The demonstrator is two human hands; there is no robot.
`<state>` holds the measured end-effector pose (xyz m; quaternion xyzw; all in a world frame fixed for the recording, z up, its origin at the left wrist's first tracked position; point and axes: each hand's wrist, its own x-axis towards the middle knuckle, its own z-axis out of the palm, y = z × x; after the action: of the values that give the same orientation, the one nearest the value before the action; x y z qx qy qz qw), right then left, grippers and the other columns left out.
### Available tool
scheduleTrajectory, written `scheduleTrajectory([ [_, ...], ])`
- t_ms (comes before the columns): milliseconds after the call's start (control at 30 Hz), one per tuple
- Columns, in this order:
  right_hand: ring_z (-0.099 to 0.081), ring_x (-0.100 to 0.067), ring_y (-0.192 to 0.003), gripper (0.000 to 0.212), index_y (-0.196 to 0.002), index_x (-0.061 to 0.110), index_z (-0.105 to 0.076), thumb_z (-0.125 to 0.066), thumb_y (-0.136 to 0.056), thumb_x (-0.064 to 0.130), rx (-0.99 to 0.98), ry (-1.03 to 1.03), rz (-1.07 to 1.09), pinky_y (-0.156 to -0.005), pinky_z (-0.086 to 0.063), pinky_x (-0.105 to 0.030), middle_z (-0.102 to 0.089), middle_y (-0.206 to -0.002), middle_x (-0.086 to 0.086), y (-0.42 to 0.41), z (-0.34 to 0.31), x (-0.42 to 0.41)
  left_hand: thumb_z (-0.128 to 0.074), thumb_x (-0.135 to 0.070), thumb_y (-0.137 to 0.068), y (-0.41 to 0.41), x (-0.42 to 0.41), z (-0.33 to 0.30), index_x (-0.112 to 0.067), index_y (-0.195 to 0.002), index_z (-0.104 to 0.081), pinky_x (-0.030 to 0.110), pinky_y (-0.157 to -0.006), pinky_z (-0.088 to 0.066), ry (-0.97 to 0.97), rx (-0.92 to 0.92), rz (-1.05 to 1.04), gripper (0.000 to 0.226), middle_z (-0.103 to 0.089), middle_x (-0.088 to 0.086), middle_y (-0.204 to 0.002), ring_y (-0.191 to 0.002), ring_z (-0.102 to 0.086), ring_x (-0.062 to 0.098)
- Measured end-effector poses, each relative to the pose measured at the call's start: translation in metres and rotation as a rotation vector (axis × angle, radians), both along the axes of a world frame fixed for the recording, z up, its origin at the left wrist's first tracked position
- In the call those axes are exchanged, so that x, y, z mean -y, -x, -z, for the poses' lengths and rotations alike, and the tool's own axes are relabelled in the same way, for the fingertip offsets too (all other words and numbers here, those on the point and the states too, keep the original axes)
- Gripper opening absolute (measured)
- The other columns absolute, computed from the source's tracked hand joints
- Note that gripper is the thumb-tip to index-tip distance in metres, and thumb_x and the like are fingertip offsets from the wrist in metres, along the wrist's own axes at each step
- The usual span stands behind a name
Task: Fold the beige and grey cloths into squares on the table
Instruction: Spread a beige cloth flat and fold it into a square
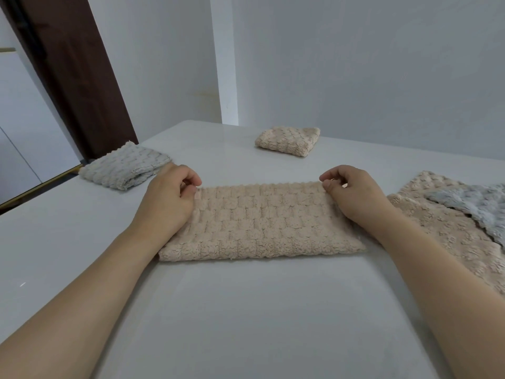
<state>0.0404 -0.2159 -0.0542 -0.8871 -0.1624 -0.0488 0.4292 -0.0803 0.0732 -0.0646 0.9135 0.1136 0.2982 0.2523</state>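
Both hands pinch the folded beige cloth's far corners

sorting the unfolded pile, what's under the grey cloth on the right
The grey cloth lies on unfolded beige cloths, at least two layers by their edges. Anything further beneath is covered, and the pile runs out of frame.

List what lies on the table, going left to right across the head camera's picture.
Folded grey cloth → left hand → beige cloth being folded → right hand → unfolded beige cloth → unfolded grey cloth.
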Motion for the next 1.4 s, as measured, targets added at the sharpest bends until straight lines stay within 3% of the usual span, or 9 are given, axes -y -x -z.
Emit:
scheduleTrajectory([
  [67, -0.056, -0.010, -0.069, 0.022, -0.114, 0.019, -0.060, -0.046, -0.098, 0.015, -0.034, 0.073, -0.020, -0.061, -0.038, -0.022, -0.058, -0.093, 0.005, 0.004, -0.002, -0.003, -0.058, -0.004, -0.091, -0.002, -0.002, 0.003, -0.021, -0.089, -0.066, 0.009, -0.074, -0.036, -0.057, -0.097, 0.037, 0.018, -0.054, -0.004, -0.101, -0.082, -0.052, 0.002],
  [167, -0.050, -0.025, -0.115, 0.037, -0.134, 0.016, -0.049, -0.040, -0.098, 0.017, 0.067, 0.420, 0.038, -0.095, -0.040, -0.034, -0.047, -0.132, -0.008, 0.011, -0.012, -0.013, -0.053, -0.008, -0.093, -0.001, 0.001, -0.003, -0.016, -0.100, -0.069, 0.032, -0.093, -0.043, -0.199, -0.101, -0.011, 0.019, -0.057, 0.001, -0.111, -0.103, -0.055, 0.019],
  [300, -0.041, -0.029, -0.128, 0.039, -0.137, 0.010, -0.044, -0.035, -0.100, 0.020, 0.158, 0.419, -0.043, -0.104, -0.031, -0.037, -0.043, -0.141, -0.010, 0.039, -0.018, -0.049, -0.040, -0.015, -0.096, 0.014, 0.046, -0.016, -0.008, -0.118, -0.062, 0.032, -0.106, -0.033, -0.183, 0.043, 0.059, 0.032, -0.055, 0.006, -0.126, -0.119, -0.048, 0.021],
  [367, -0.035, -0.026, -0.135, 0.043, -0.140, 0.011, -0.040, -0.028, -0.103, 0.028, 0.136, 0.504, -0.134, -0.110, -0.025, -0.037, -0.038, -0.147, -0.007, 0.051, 0.000, -0.061, -0.034, -0.025, -0.096, 0.015, 0.069, -0.008, -0.005, -0.130, -0.055, 0.033, -0.113, -0.027, -0.191, -0.091, 0.185, 0.045, -0.051, 0.011, -0.139, -0.130, -0.044, 0.025],
  [467, -0.009, -0.017, -0.148, 0.055, -0.153, 0.017, -0.019, -0.016, -0.103, 0.040, 0.078, 0.691, -0.190, -0.120, -0.005, -0.041, -0.015, -0.161, 0.000, 0.052, 0.023, -0.060, -0.019, -0.042, -0.104, 0.011, 0.078, 0.009, -0.017, -0.155, -0.021, 0.040, -0.122, -0.007, -0.319, -0.523, 0.200, 0.056, -0.016, 0.001, -0.164, -0.150, -0.012, 0.017],
  [533, -0.002, -0.015, -0.149, 0.057, -0.155, 0.019, -0.012, -0.014, -0.103, 0.042, 0.068, 0.708, -0.190, -0.120, 0.001, -0.040, -0.007, -0.162, 0.003, 0.049, 0.025, -0.058, -0.012, -0.047, -0.104, 0.010, 0.076, 0.010, -0.023, -0.157, -0.006, 0.043, -0.122, 0.003, -0.352, -0.636, 0.173, 0.059, 0.001, -0.007, -0.165, -0.151, 0.005, 0.012],
  [600, -0.001, -0.014, -0.149, 0.057, -0.155, 0.019, -0.010, -0.013, -0.103, 0.042, 0.078, 0.709, -0.190, -0.120, 0.002, -0.039, -0.005, -0.163, 0.003, 0.049, 0.024, -0.059, -0.011, -0.048, -0.103, 0.010, 0.077, 0.009, -0.024, -0.158, -0.002, 0.044, -0.122, 0.004, -0.360, -0.644, 0.172, 0.060, 0.005, -0.008, -0.165, -0.150, 0.008, 0.011],
  [1067, 0.003, -0.012, -0.149, 0.058, -0.156, 0.021, -0.006, -0.012, -0.102, 0.042, 0.050, 0.710, -0.184, -0.120, 0.004, -0.038, 0.000, -0.163, 0.004, 0.050, 0.022, -0.057, -0.012, -0.045, -0.103, 0.010, 0.077, 0.007, -0.028, -0.157, -0.003, 0.042, -0.122, 0.005, -0.315, -0.636, 0.156, 0.057, 0.003, -0.010, -0.165, -0.150, 0.007, 0.009],
  [1400, 0.005, -0.011, -0.149, 0.059, -0.156, 0.024, -0.003, -0.010, -0.102, 0.047, -0.040, 0.731, -0.149, -0.121, 0.003, -0.037, 0.003, -0.163, 0.006, 0.032, 0.020, -0.022, -0.014, -0.046, -0.104, 0.018, 0.028, 0.011, -0.029, -0.157, -0.002, 0.037, -0.122, 0.003, -0.241, -0.706, 0.072, 0.057, 0.003, -0.007, -0.165, -0.151, 0.007, 0.012],
])
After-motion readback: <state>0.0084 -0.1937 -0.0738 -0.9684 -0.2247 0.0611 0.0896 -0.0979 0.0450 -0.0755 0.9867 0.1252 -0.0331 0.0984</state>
